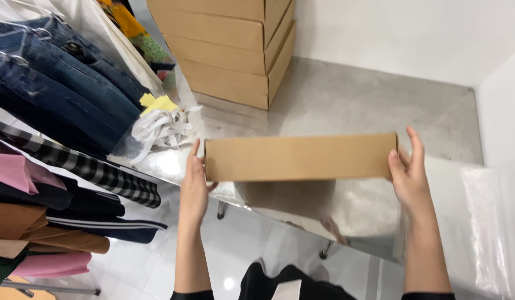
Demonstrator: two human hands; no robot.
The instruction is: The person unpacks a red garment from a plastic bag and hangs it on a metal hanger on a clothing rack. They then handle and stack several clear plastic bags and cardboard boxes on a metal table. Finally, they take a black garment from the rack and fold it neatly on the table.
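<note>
Clearly both hands grip one long flat cardboard box (pixel 299 157) by its short ends: the left hand (pixel 194 186) is flattened on one end, the right hand (pixel 408 172) half-curled round the other. It hangs just above the shiny metal worktop (pixel 357 208), near its front edge. It looks light and stiff, so end grips suit it.

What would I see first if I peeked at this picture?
First, the long flat cardboard box in the middle, held at its two ends by the left hand and the right hand over a shiny metal table. Next, the stack of cardboard boxes at the top, and the hanging clothes on the left.
</note>
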